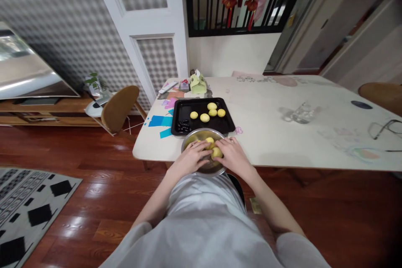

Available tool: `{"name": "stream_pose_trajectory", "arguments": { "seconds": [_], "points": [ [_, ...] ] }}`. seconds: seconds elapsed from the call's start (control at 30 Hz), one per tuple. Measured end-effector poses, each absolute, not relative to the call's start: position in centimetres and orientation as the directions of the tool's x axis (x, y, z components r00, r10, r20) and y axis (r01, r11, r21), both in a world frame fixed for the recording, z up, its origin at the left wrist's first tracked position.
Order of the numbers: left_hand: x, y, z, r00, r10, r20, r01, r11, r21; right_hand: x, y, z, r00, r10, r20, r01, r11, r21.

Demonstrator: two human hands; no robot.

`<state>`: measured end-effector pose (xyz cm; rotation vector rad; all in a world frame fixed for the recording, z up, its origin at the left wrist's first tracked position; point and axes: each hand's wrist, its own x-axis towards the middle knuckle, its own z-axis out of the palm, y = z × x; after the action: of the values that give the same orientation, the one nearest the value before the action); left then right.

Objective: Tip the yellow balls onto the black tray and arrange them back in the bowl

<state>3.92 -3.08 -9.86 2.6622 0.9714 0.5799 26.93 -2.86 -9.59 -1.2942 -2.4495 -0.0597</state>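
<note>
A metal bowl [185, 144] stands at the near edge of the table, close against my body. Inside it are several yellow lemons, partly covered by my hands. My left hand [195, 155] reaches in from the left, its fingers curved against a lemon [216, 153]. From the other side, my right hand [230, 153] has its fingers and thumb around that same lemon. Another lemon [210, 142] lies just beyond it, by my left fingertips. Right behind the bowl, a black tray [182, 109] bears several more lemons [204, 117] and some small dark pieces [184, 126] in its near left corner.
The white table [266, 142] stretches far to the right, with a clear glass [303, 114] and eyeglasses [389, 127] on it. A green tissue box [197, 83] and a white remote [168, 87] lie behind the tray. One wooden chair [121, 109] stands at the left end.
</note>
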Motion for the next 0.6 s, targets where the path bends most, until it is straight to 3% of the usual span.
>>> {"name": "stream_pose_trajectory", "arguments": {
  "seconds": [0.23,0.6],
  "points": [
    [3.9,-3.1,-9.8,0.705,0.659,0.262,0.571,-0.747,0.339,27.0,-3.6,-9.5,-0.462,0.803,0.377,0.815,0.552,-0.177],
    [3.7,-2.9,-9.6,0.707,0.653,0.271,0.567,-0.753,0.336,29.8,-3.1,-11.3,-0.339,0.713,0.614,0.658,0.646,-0.387]
  ]
}}
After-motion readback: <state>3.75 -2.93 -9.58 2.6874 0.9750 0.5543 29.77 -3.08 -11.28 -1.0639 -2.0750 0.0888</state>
